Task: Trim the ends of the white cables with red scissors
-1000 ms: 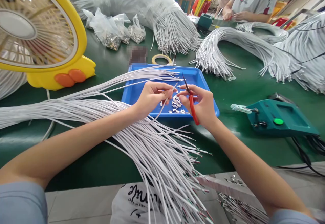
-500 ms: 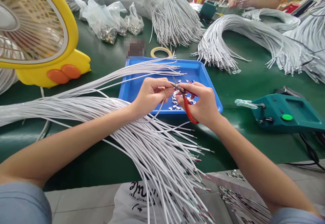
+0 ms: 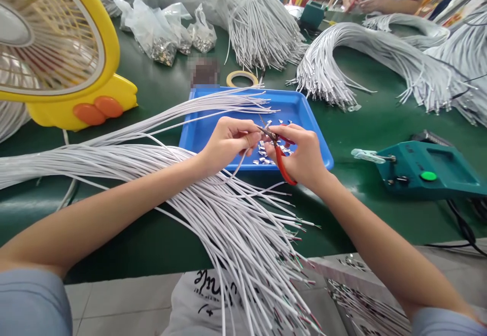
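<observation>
Pinched in my left hand (image 3: 230, 140) is the end of a white cable (image 3: 240, 163), which hangs down from the fingers. My right hand (image 3: 300, 150) is closed on red-handled scissors (image 3: 282, 166), their blades pointing left at my left fingertips. The fingers hide what lies between the blades. Both hands are above a blue tray (image 3: 317, 143) holding small silvery connector pieces (image 3: 262, 161). A bunch of white cables (image 3: 243, 100) rests across the tray's left side. Under my left forearm spreads a larger cable bundle (image 3: 228, 224), its ends stripped to coloured wires, hanging past the table edge.
At the left stands a yellow fan (image 3: 110, 31). Bags of metal parts (image 3: 163, 46), a tape roll (image 3: 242, 78) and more cable bundles (image 3: 262, 36) lie behind the tray. A green machine (image 3: 429, 168) sits at right. Another person's hands (image 3: 365, 3) work at the far side.
My hands and the scissors stay nearly in place, with only slight shifts. The whole view has moved a little. The other person's hands have shifted slightly.
</observation>
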Tool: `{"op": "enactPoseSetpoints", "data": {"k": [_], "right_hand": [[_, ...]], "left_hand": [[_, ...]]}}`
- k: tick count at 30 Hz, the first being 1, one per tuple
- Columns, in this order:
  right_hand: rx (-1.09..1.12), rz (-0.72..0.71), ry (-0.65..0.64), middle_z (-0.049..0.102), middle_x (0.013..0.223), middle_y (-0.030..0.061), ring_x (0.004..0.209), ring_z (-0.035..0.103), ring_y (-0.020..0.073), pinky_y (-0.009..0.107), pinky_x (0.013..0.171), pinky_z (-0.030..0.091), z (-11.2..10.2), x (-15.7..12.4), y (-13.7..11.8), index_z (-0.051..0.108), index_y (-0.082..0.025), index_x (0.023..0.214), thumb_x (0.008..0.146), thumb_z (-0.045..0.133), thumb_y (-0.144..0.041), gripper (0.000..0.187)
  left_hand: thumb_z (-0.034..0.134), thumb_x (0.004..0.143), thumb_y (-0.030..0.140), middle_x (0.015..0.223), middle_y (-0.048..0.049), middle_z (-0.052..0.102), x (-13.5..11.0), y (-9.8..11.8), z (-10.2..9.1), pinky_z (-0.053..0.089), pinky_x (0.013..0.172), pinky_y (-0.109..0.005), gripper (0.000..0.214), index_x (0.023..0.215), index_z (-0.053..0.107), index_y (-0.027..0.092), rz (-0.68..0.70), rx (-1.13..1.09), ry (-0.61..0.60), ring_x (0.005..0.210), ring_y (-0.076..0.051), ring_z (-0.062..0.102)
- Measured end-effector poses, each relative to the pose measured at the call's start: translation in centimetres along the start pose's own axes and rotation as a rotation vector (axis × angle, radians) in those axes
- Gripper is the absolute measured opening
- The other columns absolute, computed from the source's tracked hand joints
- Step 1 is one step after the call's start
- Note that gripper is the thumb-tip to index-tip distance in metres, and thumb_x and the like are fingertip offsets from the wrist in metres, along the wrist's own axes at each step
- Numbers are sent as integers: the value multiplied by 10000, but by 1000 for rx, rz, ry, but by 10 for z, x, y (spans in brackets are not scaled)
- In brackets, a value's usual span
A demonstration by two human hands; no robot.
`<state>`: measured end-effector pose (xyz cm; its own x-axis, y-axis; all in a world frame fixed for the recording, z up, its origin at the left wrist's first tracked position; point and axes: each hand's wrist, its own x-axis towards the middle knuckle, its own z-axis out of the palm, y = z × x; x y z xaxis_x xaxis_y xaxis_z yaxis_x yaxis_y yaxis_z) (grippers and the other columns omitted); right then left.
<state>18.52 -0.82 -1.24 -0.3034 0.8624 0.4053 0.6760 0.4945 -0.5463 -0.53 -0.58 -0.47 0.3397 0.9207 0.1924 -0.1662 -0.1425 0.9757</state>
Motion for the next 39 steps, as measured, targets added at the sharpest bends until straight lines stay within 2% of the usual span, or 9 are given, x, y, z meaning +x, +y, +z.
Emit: {"op": "enactPoseSetpoints", "data": {"k": [4,8,11,16,22,29,35,39], "right_hand": [[104,144,86,699,737,16,672,618,169,296,606,462,-2,4,2,730,-208,936,744,667,-246,206],[423,158,187,691,724,-6,627,622,137,271,585,489,-6,4,-7,683,-206,939,724,705,-235,218],[584,174,174,715,754,-7,646,650,137,270,601,524,-7,2,-15,660,-218,955,694,762,-257,283],[738,199,111,709,731,-11,634,655,130,251,573,525,-8,-2,-22,638,-213,947,652,810,-344,366],[713,186,108,678,713,-26,634,621,113,251,589,520,-8,-4,-22,639,-214,930,636,817,-307,355],[682,150,66,671,732,-27,649,617,113,246,588,510,-8,-3,-21,635,-206,969,643,761,-178,351],[669,99,117,659,716,-43,658,624,106,243,620,520,-5,-4,-20,631,-212,941,647,776,-186,329],[675,76,159,646,697,-63,644,603,90,240,648,501,-1,-7,-22,637,-233,949,647,783,-142,348]], "left_hand": [[669,783,212,584,15,589,1,-2,-2,393,479,-191,104,732,703,127,-71,-134,77,476,-59,528],[732,741,270,601,6,612,1,-1,1,439,503,-206,157,758,721,114,-43,-90,24,501,-78,558],[750,707,266,599,-6,630,0,1,5,447,522,-209,159,716,725,110,-35,-23,-19,530,-85,556],[774,674,256,643,-44,672,-2,5,9,406,536,-202,151,689,749,107,-25,116,-2,604,-98,543],[785,691,335,654,-54,657,-3,-2,8,363,492,-196,224,749,768,119,-4,168,-60,600,-98,492],[806,645,297,596,-42,640,-3,-2,7,351,496,-194,210,666,731,102,11,234,-50,574,-85,483],[782,638,250,587,-24,641,-2,-5,9,381,497,-189,181,628,678,103,-30,235,-42,547,-78,521],[796,635,237,595,-21,649,0,-8,8,426,522,-189,199,619,649,103,-5,211,-69,569,-83,557]]}}
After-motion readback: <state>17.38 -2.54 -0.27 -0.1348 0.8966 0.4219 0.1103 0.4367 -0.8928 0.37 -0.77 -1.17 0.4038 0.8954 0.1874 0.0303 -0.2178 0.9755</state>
